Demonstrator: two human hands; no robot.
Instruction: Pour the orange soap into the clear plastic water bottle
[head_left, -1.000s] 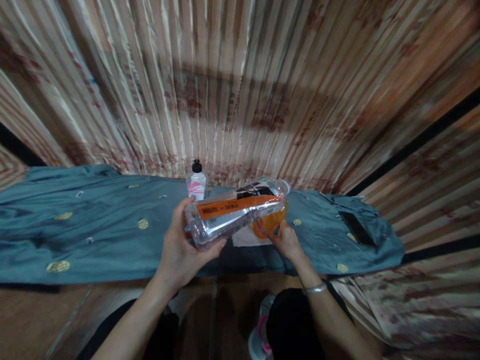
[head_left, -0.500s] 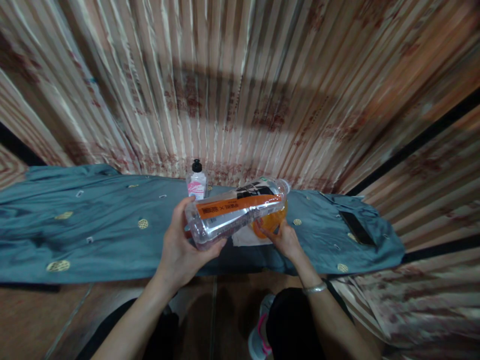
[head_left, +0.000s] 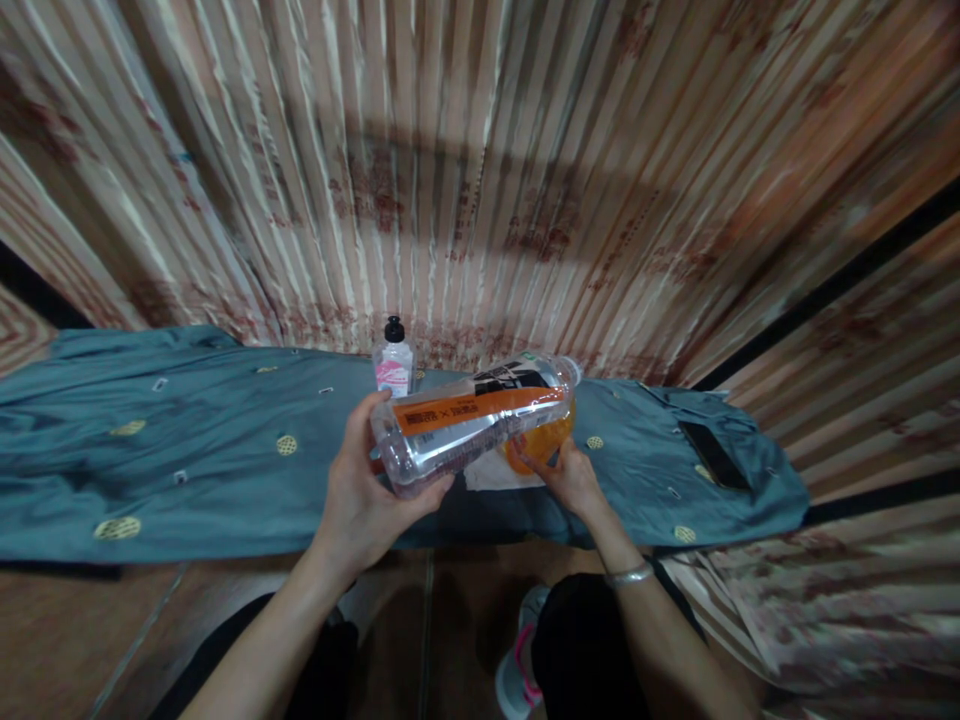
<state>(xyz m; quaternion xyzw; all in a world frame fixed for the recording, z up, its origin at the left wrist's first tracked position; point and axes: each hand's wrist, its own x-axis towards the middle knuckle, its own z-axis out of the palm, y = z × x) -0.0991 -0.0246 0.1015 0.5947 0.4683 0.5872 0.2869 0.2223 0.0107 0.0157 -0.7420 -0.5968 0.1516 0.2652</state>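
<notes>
My left hand (head_left: 367, 490) is wrapped round the base of a clear plastic bottle (head_left: 450, 430) with an orange and black label. The bottle lies tilted in the air, its neck pointing right and slightly up. Beneath its neck end, my right hand (head_left: 571, 480) has its fingers closed on an orange object (head_left: 541, 446), partly hidden by the bottle. A white cloth or paper (head_left: 491, 472) shows under the orange object. Behind my left hand stands a small bottle (head_left: 394, 362) with a black cap and a pink label.
A teal patterned cloth (head_left: 225, 450) covers the long narrow surface. A black phone (head_left: 712, 455) lies on it at the right. Pleated curtains (head_left: 420, 200) hang behind and at the right side. Below are a tiled floor (head_left: 390, 640) and a shoe (head_left: 517, 665).
</notes>
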